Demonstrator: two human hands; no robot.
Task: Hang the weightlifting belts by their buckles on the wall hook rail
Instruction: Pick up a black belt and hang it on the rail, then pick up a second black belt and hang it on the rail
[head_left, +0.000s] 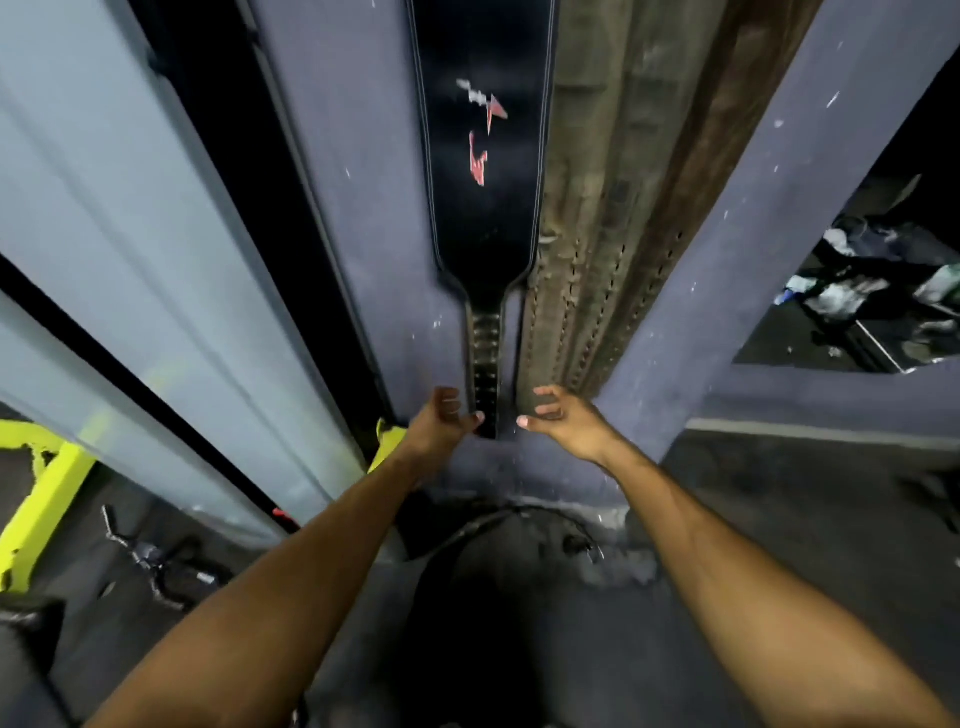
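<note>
A black weightlifting belt (483, 156) is seen hanging flat against a blue-grey wall, its wide padded body edged in pale stitching and marked with a worn red-and-white logo. Below the wide section it narrows to a slim strap punched with a column of holes, its lower end reaching down the wall. Just beside it, on the right, worn brown leather belts (597, 218) with rows of holes are hung likewise.

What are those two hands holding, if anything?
Nothing. Left hand and right hand hover open on either side of the black belt's narrow holed end.
</note>
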